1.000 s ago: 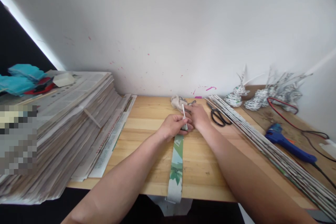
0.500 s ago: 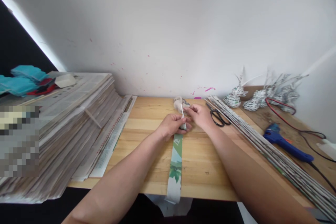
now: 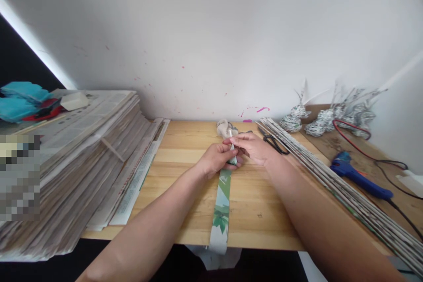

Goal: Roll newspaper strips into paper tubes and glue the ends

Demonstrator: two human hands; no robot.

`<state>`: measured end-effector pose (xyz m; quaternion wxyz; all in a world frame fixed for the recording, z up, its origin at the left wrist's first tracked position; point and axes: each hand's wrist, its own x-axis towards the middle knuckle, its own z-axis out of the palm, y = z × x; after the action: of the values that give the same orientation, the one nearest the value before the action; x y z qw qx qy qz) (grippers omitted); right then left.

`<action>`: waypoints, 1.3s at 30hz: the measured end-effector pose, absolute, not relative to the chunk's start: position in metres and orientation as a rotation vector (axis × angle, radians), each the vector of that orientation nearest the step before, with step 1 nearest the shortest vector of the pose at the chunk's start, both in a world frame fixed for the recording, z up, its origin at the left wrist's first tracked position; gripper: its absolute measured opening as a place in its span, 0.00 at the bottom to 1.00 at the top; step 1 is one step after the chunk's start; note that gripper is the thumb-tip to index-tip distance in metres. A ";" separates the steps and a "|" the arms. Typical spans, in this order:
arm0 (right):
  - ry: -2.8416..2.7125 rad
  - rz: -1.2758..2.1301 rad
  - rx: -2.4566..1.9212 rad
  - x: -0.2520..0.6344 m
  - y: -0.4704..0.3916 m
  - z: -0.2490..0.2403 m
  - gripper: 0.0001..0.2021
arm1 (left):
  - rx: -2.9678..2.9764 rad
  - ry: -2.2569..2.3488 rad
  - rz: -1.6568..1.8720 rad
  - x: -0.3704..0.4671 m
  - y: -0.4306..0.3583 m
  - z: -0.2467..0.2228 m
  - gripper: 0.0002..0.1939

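A long paper strip [image 3: 222,211] with a green leaf print runs across the wooden table toward me, its near end hanging over the front edge. My left hand [image 3: 220,157] is closed on the strip's far end, thumb on top, where the paper is rolled narrow. Just beyond and to the right, my right hand [image 3: 250,146] pinches the thin rolled tip between thumb and fingers. The fingers partly hide the roll. Behind the hands lies a crumpled beige cloth [image 3: 224,128].
Black-handled scissors [image 3: 276,144] lie right of my hands, beside a bundle of long paper rolls [image 3: 317,174]. A blue glue gun [image 3: 360,178] rests on cardboard, with several woven paper pieces [image 3: 292,118] behind. A tall newspaper stack [image 3: 109,141] stands at left.
My right hand has moved left and closed over the upright white tip of the roll. My left hand stays nearly in place. The view has shifted slightly.
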<state>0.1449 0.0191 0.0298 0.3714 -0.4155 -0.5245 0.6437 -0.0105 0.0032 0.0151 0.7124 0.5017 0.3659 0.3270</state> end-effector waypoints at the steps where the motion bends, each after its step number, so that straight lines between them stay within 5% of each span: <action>1: -1.323 1.647 -1.079 0.145 0.020 0.030 0.19 | 1.118 0.808 0.720 -0.010 0.003 0.015 0.24; 39: -1.302 1.413 -1.120 0.149 0.025 0.033 0.18 | 1.149 0.744 0.651 -0.004 0.000 0.007 0.23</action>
<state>0.1490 0.0247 0.0332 0.4430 -0.4514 -0.5248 0.5698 -0.0044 0.0003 0.0065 0.7263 0.5210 0.3375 0.2953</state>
